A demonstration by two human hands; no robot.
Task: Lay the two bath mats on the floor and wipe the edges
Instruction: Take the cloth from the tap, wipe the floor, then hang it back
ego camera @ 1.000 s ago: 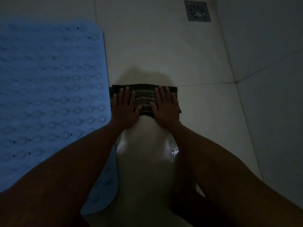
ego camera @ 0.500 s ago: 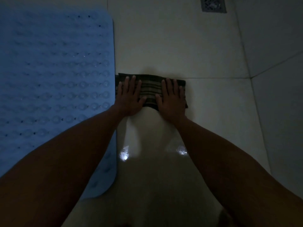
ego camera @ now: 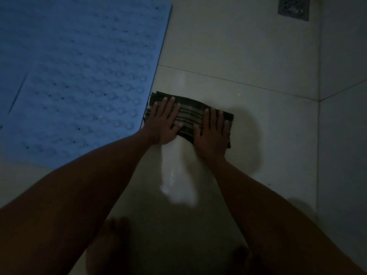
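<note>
Striped cloth lies folded under straight, spread fingers; left hand and right hand both press flat on it, gripping nothing; it sits on the pale tile floor, its left end touching the blue bath mat; soft and limp, I'd judge, best driven by flat palms; since a second ago it has slid along the mat's edge, nearer the floor drain.

No text, label, brand, number or sign could be read anywhere in the dim view of the floor.
</note>
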